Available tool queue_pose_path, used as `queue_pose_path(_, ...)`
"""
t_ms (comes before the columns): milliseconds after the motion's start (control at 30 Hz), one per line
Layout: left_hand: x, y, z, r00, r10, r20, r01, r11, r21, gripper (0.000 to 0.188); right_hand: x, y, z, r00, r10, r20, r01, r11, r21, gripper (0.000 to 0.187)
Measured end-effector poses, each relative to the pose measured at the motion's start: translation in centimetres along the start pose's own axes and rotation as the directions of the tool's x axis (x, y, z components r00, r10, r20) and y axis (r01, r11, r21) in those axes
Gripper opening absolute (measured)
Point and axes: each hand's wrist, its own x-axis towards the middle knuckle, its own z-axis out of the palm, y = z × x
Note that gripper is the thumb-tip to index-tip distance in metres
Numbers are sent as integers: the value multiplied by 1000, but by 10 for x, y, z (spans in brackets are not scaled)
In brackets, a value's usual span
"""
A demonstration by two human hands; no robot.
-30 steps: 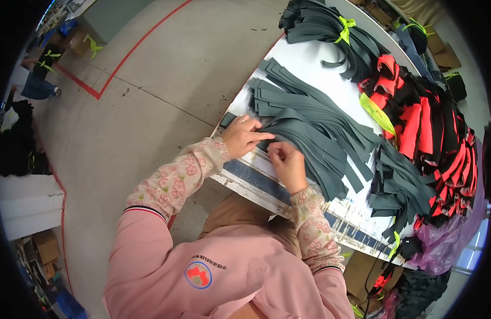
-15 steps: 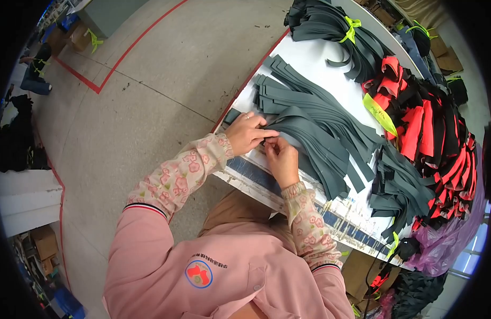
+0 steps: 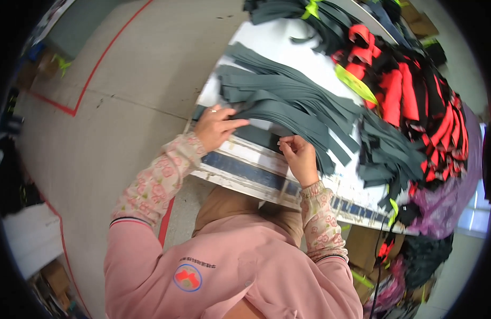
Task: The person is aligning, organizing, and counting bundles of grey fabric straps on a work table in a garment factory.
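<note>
At the near edge of a white-topped table, a single dark grey fabric strip [image 3: 258,136] lies apart from the stack. My right hand [image 3: 301,158] pinches the right end of this strip between thumb and fingertips. Over its left part rests my left hand [image 3: 217,129], fingers stretched out and apart, index pointing right. Just beyond both hands, a fanned stack of dark grey strips [image 3: 288,114] curves to the right. Another layer of strips [image 3: 256,85] lies behind it.
A bundle of grey strips [image 3: 330,29] with a yellow-green tie sits at the far end. Red and black fabric pieces [image 3: 399,95] pile up at the right, beside a heap of grey strips [image 3: 389,154]. A purple plastic bag [image 3: 442,207] hangs at the right corner.
My hands have separated: the right moved right with the strip's end, the left stayed at its left part. The strip now shows stretched along the near edge. The view has shifted.
</note>
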Motion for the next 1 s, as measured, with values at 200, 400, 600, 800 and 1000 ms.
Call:
queue_pose_path(200, 5, 7, -10, 995, -43, 91, 45, 999, -25, 41, -28, 48, -65, 982, 30, -188, -31, 999, -5, 11)
queue_pose_path(400, 6, 9, -12, 983, -98, 157, 108, 992, -61, 45, -40, 47, -63, 984, -25, -174, -5, 986, -167, 12)
queue_pose_path(600, 7, 11, -12, 979, -93, 179, 104, 993, -53, 46, -43, 43, -60, 983, -43, -179, 8, 982, -189, 13)
queue_pose_path(800, 9, 12, -10, 983, -90, 160, 99, 994, -50, 45, -44, 47, -55, 973, -71, -218, 21, 975, -223, 13)
queue_pose_path(1000, 6, 10, -13, 982, -109, 155, 115, 993, -27, 41, -39, 36, -63, 982, 96, -166, -82, 993, 85, 11)
